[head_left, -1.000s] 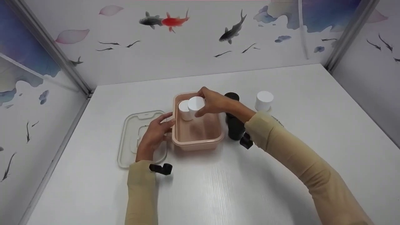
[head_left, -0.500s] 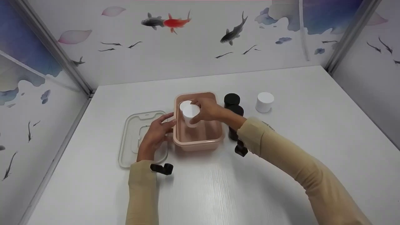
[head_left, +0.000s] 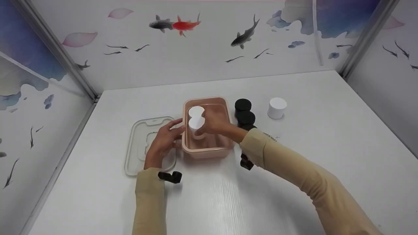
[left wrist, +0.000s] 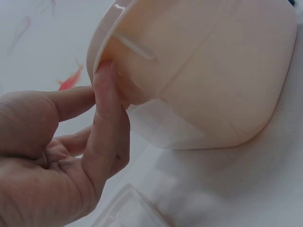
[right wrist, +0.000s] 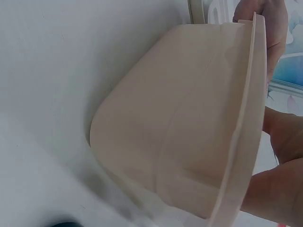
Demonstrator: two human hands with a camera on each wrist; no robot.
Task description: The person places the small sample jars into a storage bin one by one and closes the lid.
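A pink plastic food container [head_left: 209, 152] stands on the white table in the head view. My left hand [head_left: 163, 139] holds its left rim; in the left wrist view a finger [left wrist: 106, 104] bends up under the rim. Inside the container, my right hand [head_left: 216, 123] grips a white cylindrical jar [head_left: 197, 124]. A second white jar [head_left: 196, 111] stands just behind it, close to the container's left wall. In the right wrist view the container's wall [right wrist: 175, 118] hides the jars and the fingertips.
A pale rectangular lid [head_left: 130, 147] lies left of the container, partly under my left hand. Several black jars [head_left: 243, 105] stand in a row to its right, partly behind my right forearm. Farther right is another white jar [head_left: 277, 107]. Patterned panels [head_left: 209, 65] enclose the table.
My right hand has lowered the white jar into the container and drawn it toward the near side, in front of the other jar. The left hand keeps its hold on the rim.
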